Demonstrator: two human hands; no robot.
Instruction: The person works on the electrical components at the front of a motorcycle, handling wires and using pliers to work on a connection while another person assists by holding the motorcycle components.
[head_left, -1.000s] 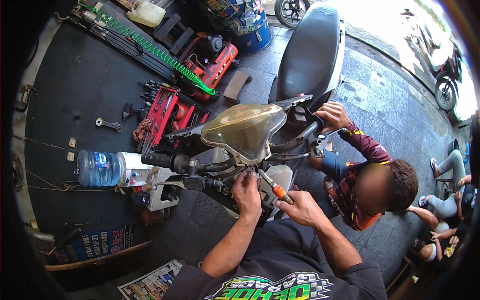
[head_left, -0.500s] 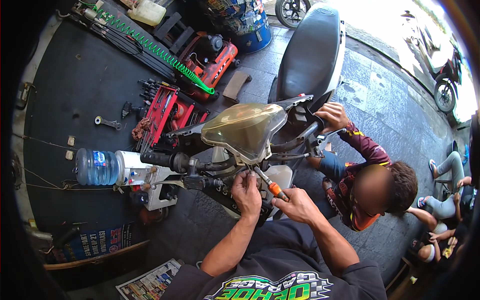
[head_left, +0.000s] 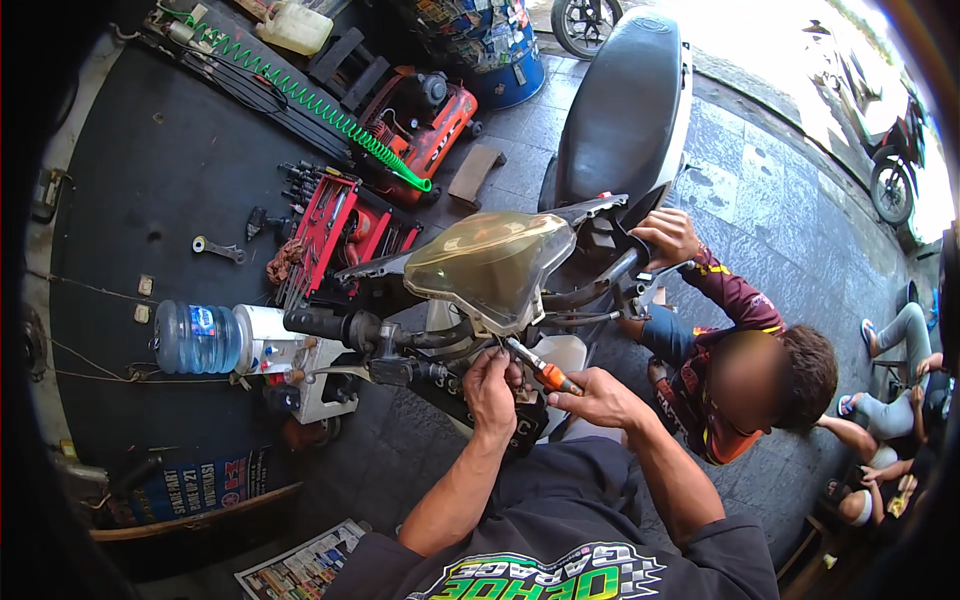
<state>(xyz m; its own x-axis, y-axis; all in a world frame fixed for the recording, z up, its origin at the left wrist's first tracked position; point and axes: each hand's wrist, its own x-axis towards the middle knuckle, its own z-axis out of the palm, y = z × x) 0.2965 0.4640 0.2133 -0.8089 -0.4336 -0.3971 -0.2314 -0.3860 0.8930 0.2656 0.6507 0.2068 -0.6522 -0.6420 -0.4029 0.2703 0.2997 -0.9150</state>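
Below the headlight of a motorcycle with its front covers off, both my hands work close together. My right hand (head_left: 602, 398) is wrapped round an orange-handled screwdriver (head_left: 553, 375); its silvery shaft points up and left toward the underside of the yellowed headlight (head_left: 490, 270). Just left of the shaft tip, my left hand (head_left: 490, 388) is closed in a pinch. What its fingertips hold is too small to make out. The handlebar grip (head_left: 315, 322) and brake lever lie to the left. On the right, another person's hand (head_left: 668, 236) rests by the handlebar.
A crouching person (head_left: 740, 350) is close on my right. Left of the motorcycle stand a red tool tray (head_left: 325, 225), a white stand with a blue water bottle (head_left: 195, 338) and a red compressor (head_left: 440, 130). The black seat (head_left: 625, 110) extends away behind the headlight.
The screwdriver's handle end has shifted slightly right and its shaft lies a little flatter. My left hand stays pinched in nearly the same place. The other person's hand remains by the handlebar.
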